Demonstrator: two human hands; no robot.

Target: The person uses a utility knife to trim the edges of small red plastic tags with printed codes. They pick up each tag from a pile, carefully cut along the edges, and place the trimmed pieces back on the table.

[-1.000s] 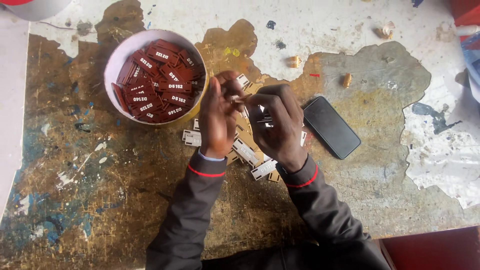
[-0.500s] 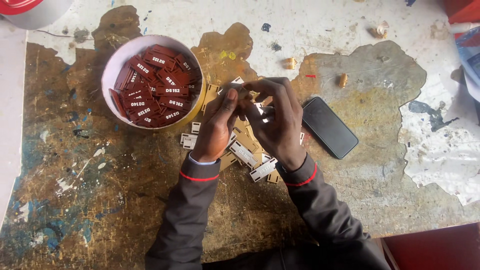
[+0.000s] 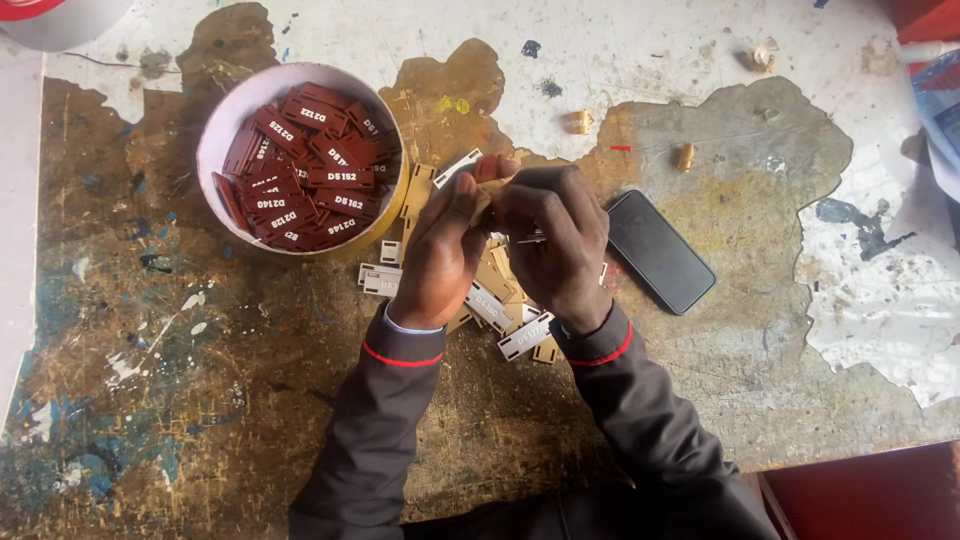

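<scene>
Two hands meet over the middle of the worn table (image 3: 150,400), pinching one small pale tag (image 3: 488,190) between their fingertips, just right of the bowl. The left hand (image 3: 440,250) curls its fingers around the tag's near end, and the right hand (image 3: 555,240) closes on the other end from the right; a thin metal piece seems to poke out under the right fingers, but it is too small to make out clearly. Beneath the wrists lies a loose heap of pale tags (image 3: 500,310), some white-faced, some tan. Just left of the hands stands a round white bowl (image 3: 215,135) filled with dark red tags (image 3: 305,165). A black phone (image 3: 660,250) lies flat just right of the right hand. Farther up the table sit two small brass-coloured bits (image 3: 578,122).
</scene>
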